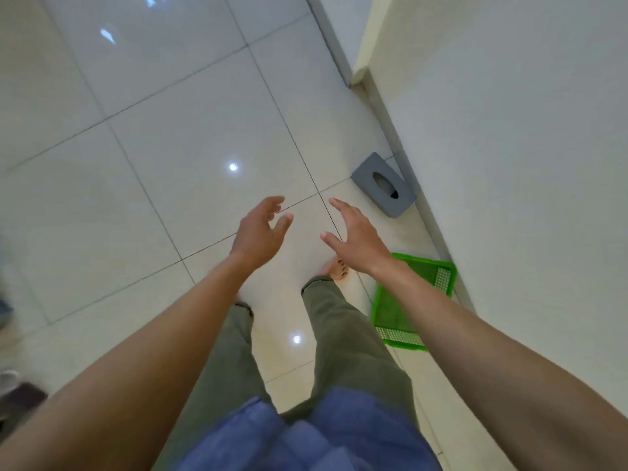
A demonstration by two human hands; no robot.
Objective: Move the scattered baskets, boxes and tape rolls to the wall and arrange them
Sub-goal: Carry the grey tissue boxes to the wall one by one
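A grey tissue box (pixel 383 184) with an oval slot on top lies on the floor against the wall's skirting. Nearer to me, a green plastic basket (pixel 390 314) also sits by the wall, partly hidden behind my right forearm. My left hand (pixel 260 234) and my right hand (pixel 356 239) are stretched out over the bare floor, fingers spread, holding nothing. The right hand is a short way left of the tissue box and above the basket. No tape rolls are in view.
The white wall (pixel 526 164) with a grey skirting runs along the right side and turns a corner at the top. Glossy white tiles (pixel 153 164) cover the floor. My legs and a bare foot (pixel 338 268) stand beside the basket. Dark blurred objects (pixel 13 396) lie at the left edge.
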